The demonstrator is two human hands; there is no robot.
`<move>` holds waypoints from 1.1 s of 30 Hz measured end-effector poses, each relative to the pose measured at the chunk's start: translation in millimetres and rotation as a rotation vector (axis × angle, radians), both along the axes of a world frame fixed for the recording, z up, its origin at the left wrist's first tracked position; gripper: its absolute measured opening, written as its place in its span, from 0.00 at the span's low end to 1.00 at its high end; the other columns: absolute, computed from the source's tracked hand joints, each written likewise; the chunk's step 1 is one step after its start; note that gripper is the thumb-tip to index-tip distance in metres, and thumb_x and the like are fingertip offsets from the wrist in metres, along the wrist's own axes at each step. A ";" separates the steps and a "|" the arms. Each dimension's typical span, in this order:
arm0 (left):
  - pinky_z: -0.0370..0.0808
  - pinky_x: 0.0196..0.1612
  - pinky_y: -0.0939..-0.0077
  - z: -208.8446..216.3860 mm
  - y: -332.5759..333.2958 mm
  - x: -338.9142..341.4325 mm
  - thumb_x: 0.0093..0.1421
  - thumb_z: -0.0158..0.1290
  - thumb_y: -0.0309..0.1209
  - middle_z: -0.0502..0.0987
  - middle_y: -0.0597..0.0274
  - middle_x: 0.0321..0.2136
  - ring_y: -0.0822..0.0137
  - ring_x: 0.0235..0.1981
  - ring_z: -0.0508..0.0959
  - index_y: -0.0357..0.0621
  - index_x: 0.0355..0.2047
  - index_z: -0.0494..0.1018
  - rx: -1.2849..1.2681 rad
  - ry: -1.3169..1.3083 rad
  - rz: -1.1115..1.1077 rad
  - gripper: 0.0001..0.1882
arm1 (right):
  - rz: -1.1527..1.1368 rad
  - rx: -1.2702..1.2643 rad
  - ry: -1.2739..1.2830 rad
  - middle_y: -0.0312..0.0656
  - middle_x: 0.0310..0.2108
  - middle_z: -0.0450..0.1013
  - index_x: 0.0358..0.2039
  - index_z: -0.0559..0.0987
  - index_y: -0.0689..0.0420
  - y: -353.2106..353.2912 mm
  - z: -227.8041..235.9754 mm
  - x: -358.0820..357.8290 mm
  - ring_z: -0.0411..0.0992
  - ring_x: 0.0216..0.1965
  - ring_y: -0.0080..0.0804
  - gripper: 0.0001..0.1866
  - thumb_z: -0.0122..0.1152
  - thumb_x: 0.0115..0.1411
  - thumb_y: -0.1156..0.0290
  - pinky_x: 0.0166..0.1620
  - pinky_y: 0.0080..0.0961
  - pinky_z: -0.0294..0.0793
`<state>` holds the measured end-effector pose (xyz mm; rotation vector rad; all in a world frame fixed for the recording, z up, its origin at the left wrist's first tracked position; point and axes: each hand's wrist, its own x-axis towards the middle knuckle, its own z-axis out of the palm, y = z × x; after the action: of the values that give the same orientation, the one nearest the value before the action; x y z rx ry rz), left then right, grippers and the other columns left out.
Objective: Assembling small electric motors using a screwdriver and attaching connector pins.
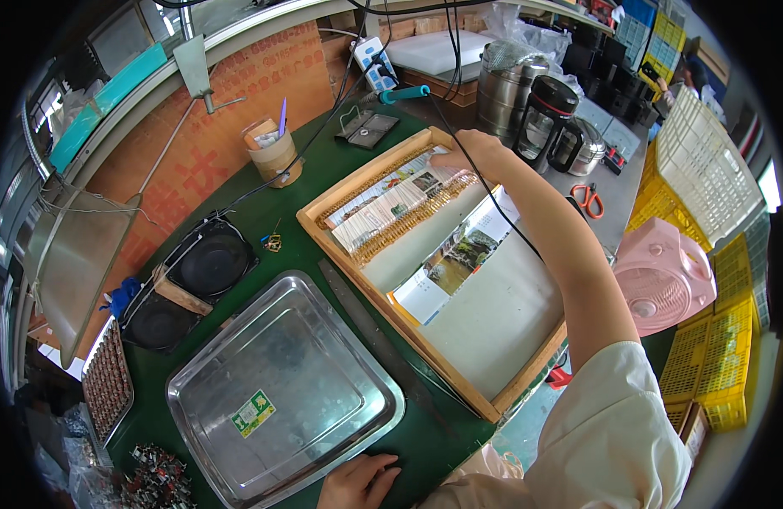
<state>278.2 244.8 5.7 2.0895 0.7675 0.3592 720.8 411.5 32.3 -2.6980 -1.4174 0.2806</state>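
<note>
My right hand (474, 156) reaches into the far corner of a shallow wooden-framed tray (434, 360), its fingers closed at the end of a printed paper strip (370, 222). That strip lies over rows of small gold-coloured parts (400, 231); the fingertips are partly hidden. A second paper strip with a landscape picture (457, 260) crosses the middle of the tray's pale base. Beside the near edge of a shiny metal tray (281, 365), my left hand (357, 483) rests with loosely bent fingers, slightly apart, and holds nothing visible.
Black round-topped units (209, 259) and a pen cup (274, 157) stand left and behind. A soldering iron with a blue handle (404, 94) lies at the back. To the right are a glass jug (544, 123), orange scissors (588, 200) and a pink fan (663, 276). Black cables hang overhead.
</note>
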 end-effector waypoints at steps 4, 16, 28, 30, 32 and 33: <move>0.69 0.36 0.67 -3.0 0.0 -2.3 0.53 0.50 0.29 0.74 0.52 0.32 0.55 0.32 0.73 0.41 0.35 0.71 0.012 -0.016 -0.011 0.09 | 0.065 -0.040 -0.050 0.45 0.35 0.73 0.36 0.76 0.59 -2.9 2.9 -7.5 0.73 0.37 0.37 0.35 0.58 0.32 0.44 0.40 0.27 0.71; 0.69 0.35 0.68 -3.4 0.4 -4.4 0.53 0.49 0.27 0.74 0.53 0.31 0.55 0.32 0.74 0.43 0.35 0.71 0.035 -0.012 -0.019 0.08 | 0.049 0.106 0.165 0.50 0.32 0.73 0.33 0.75 0.64 4.9 -10.9 6.5 0.73 0.35 0.40 0.28 0.62 0.31 0.58 0.39 0.29 0.71; 0.69 0.35 0.69 10.5 7.9 -18.4 0.52 0.51 0.29 0.75 0.54 0.28 0.56 0.30 0.74 0.45 0.33 0.74 0.104 -0.044 0.277 0.07 | 0.093 0.027 0.350 0.40 0.09 0.66 0.09 0.72 0.63 14.0 -16.7 33.4 0.62 0.09 0.27 0.08 0.58 0.35 0.71 0.12 0.22 0.58; 0.69 0.26 0.68 8.0 12.2 -15.1 0.54 0.49 0.31 0.74 0.53 0.22 0.54 0.23 0.72 0.41 0.27 0.73 0.299 -0.116 0.206 0.07 | 0.046 0.032 0.492 0.36 0.08 0.63 0.09 0.71 0.61 11.0 -16.2 36.8 0.58 0.08 0.22 0.08 0.57 0.36 0.72 0.10 0.19 0.51; 0.66 0.22 0.73 4.0 13.7 -14.4 0.50 0.52 0.27 0.72 0.56 0.18 0.60 0.19 0.71 0.40 0.27 0.74 0.277 -0.123 0.200 0.05 | 0.034 0.042 0.556 0.35 0.08 0.62 0.08 0.71 0.61 8.8 -13.8 39.0 0.55 0.08 0.20 0.08 0.56 0.37 0.72 0.10 0.18 0.48; 0.64 0.18 0.78 2.9 13.8 -14.3 0.46 0.54 0.22 0.70 0.58 0.14 0.65 0.15 0.69 0.39 0.26 0.74 0.252 -0.132 0.192 0.05 | 0.020 0.049 0.618 0.33 0.08 0.61 0.08 0.70 0.60 7.0 -12.2 39.8 0.53 0.07 0.18 0.08 0.56 0.38 0.72 0.09 0.17 0.46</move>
<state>263.9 258.6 8.6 2.2022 0.8830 0.7249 760.6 418.5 20.1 -2.2516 -1.2278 0.9627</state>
